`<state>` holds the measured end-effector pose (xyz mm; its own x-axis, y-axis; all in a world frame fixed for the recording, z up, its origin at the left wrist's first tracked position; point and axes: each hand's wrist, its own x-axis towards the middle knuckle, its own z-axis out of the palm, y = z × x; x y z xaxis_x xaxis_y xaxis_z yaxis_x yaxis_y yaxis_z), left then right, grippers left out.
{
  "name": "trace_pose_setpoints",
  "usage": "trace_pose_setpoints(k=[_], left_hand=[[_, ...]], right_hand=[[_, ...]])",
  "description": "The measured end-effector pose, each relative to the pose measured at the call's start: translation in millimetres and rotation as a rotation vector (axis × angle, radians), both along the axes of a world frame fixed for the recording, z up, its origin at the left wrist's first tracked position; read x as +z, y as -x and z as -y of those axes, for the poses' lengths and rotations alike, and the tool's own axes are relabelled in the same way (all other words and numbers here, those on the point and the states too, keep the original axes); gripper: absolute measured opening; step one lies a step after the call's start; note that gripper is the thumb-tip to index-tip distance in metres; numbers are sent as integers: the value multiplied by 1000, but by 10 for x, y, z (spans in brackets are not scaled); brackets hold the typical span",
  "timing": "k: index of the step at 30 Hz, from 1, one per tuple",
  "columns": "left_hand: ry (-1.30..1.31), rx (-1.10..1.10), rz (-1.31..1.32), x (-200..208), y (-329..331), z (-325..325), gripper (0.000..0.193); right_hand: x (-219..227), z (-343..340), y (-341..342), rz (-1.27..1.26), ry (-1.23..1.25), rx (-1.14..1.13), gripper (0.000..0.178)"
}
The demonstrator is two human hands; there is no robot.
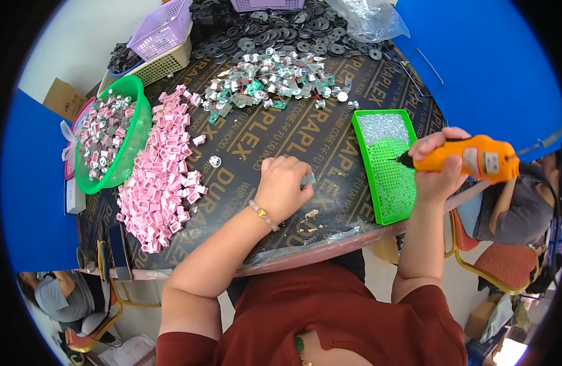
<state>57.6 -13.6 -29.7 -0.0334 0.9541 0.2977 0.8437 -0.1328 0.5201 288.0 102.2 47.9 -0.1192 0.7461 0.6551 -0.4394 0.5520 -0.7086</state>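
My right hand (432, 183) is wrapped round an orange electric screwdriver (485, 157). Its dark tip points left, over the green perforated tray (367, 174). Small silver screws (383, 127) are heaped at the tray's far end, and more are spread over its holes. My left hand (284, 188) is closed above the middle of the dark table, pinching a small translucent piece (308, 179); the fingers hide most of it. To its left lies a lone clear-and-silver piece (215, 161), close to a long pile of pink plastic housings (156, 183).
Small circuit boards with wires (262, 82) are heaped farther back, before many black discs (281, 36). At left stand a green basket (144, 116) of pink and clear parts, and a purple basket (159, 30). A phone (119, 251) lies near the table edge. Other people sit on both sides.
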Motion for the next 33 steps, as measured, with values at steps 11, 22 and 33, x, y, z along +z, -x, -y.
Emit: trace_pose_setpoints(k=[11,22,33], left_hand=[[32,67,-43,112,-81,275,14],[-113,107,-42,28,-90,342,14],[-38,113,13,55,-77,348,14]], right_hand=[[-172,657,793,110,196,357,61],[-420,569,955,-43,157,430,52],[-427,567,956,-32,176,426,49]])
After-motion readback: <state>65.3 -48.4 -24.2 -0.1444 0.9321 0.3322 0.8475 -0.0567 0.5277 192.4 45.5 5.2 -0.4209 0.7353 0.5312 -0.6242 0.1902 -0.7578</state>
